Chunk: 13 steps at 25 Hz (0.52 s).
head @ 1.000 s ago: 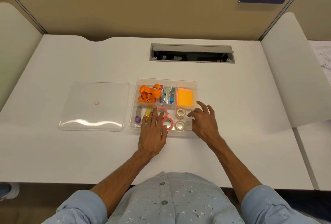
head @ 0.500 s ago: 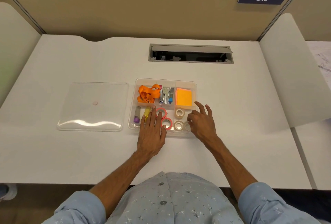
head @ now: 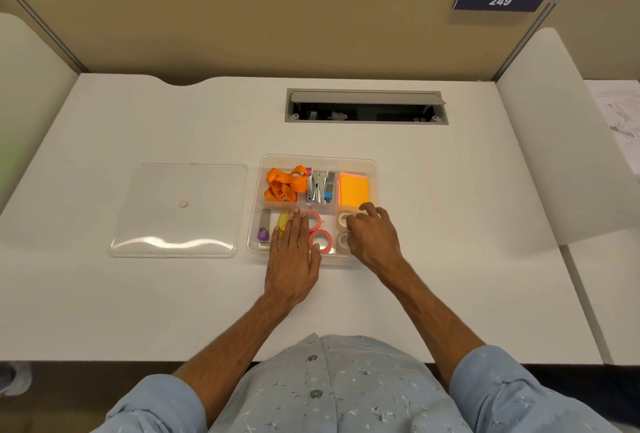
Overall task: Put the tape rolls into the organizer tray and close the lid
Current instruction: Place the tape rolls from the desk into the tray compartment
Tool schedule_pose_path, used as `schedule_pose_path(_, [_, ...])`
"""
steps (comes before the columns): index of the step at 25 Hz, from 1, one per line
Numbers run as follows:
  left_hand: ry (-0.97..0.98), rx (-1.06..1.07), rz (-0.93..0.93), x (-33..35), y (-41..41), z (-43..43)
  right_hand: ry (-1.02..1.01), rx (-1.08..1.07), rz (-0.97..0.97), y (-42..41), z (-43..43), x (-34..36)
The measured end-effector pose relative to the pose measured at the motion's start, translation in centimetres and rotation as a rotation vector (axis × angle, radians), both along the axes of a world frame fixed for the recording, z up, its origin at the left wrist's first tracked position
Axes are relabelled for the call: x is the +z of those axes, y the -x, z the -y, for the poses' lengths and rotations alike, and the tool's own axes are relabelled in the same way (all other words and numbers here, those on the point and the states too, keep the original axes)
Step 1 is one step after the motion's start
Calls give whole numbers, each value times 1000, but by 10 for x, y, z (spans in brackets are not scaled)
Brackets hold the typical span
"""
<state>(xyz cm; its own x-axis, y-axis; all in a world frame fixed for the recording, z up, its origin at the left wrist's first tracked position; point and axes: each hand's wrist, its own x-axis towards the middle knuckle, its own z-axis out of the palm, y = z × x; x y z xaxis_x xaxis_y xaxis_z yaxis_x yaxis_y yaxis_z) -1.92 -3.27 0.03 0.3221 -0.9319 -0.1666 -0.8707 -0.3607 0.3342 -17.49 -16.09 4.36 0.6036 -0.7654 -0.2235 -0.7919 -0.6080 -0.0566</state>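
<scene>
A clear organizer tray (head: pixel 375 169) sits mid-desk. Its near row holds two pink tape rolls (head: pixel 320 240) and beige tape rolls (head: pixel 344 219). My left hand (head: pixel 292 256) lies flat over the tray's near edge, fingers spread, beside the pink rolls. My right hand (head: pixel 372 237) hovers over the beige rolls with curled fingers, hiding some of them; I cannot tell whether it grips one. The clear lid (head: pixel 180 211) lies flat on the desk left of the tray.
The tray's other compartments hold an orange lanyard (head: pixel 284 183), a stapler (head: pixel 319 187), orange sticky notes (head: pixel 354 189), a yellow marker (head: pixel 283 221) and a purple-capped tube (head: pixel 263 228). A cable hatch (head: pixel 365 107) opens behind. Partitions flank the desk.
My right hand has slid left and curled its fingers over the beige rolls. My left hand has stayed in place.
</scene>
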Motion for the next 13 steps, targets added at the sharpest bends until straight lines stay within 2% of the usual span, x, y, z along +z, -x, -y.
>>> schedule_pose_path(5, [19, 2, -10, 0, -1, 0, 32, 24, -35, 1, -7, -9])
schedule_pose_path(13, [58, -2, 4, 0, 0, -1, 3, -28, 19, 6, -9, -11])
